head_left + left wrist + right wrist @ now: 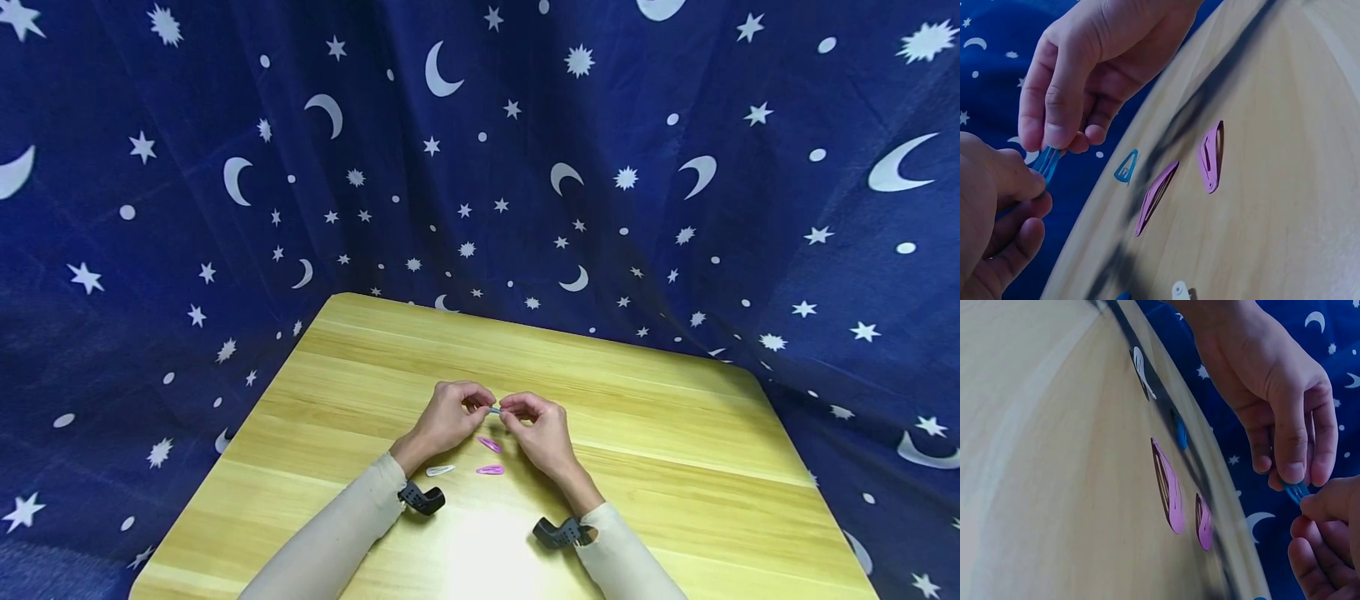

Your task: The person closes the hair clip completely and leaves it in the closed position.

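A blue snap hair clip [494, 410] is held up over the wooden table between both hands. My left hand [452, 414] pinches one end between thumb and fingers, and my right hand [537, 427] pinches the other. In the left wrist view the middle of the blue clip [1047, 164] shows between the fingertips; its ends are covered. Nearer the body lie two pink snap clips, one [490, 445] just below the hands and another [491, 470] closer in. Beside the left forearm rests a white snap clip [440, 470].
More blue clips lie on the table: one [1126, 166] beyond the pink pair in the left wrist view, another [1180, 432] near the white clip in the right wrist view. A star-and-moon curtain [480, 167] surrounds the table [645, 392]. Each wrist wears a black camera mount.
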Tool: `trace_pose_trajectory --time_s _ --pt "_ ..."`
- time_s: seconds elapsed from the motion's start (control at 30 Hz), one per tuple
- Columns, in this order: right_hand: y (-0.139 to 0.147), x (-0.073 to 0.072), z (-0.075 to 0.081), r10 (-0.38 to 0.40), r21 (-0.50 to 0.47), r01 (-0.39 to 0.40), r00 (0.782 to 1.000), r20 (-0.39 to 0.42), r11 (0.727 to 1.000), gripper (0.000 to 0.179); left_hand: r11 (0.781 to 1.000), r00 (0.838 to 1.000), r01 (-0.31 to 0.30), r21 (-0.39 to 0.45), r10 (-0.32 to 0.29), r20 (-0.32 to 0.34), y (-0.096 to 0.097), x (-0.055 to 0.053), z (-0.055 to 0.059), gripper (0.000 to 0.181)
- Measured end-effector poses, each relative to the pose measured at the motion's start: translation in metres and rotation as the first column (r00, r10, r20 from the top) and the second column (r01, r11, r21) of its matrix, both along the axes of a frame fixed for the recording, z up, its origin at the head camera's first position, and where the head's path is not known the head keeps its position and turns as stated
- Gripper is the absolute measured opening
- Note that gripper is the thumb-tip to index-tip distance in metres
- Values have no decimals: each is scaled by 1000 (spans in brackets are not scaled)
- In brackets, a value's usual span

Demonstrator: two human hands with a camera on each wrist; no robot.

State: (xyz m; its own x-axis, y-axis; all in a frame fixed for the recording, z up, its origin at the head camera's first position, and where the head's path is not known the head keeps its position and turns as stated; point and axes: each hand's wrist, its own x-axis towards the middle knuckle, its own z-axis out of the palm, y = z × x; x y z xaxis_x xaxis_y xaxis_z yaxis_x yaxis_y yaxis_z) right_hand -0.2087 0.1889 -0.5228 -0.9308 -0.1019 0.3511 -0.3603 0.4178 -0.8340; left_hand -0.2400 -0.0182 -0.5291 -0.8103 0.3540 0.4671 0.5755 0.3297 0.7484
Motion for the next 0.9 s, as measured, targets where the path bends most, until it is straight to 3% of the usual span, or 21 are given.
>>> trace_pose_trajectory --time_s 0.37,0.67,0.9 --pt "-2 -1 2 25 18 -25 1000 -3 1000 13 1000 1000 13 -28 -13 -1 -7 -4 0 15" --pt "-4 1 -2 25 50 -28 998 55 998 13 995 997 40 -96 -33 73 -8 -1 -1 13" --pt "-5 2 -7 12 89 -18 998 65 996 10 989 995 64 -134 -53 88 -8 -1 -7 13"
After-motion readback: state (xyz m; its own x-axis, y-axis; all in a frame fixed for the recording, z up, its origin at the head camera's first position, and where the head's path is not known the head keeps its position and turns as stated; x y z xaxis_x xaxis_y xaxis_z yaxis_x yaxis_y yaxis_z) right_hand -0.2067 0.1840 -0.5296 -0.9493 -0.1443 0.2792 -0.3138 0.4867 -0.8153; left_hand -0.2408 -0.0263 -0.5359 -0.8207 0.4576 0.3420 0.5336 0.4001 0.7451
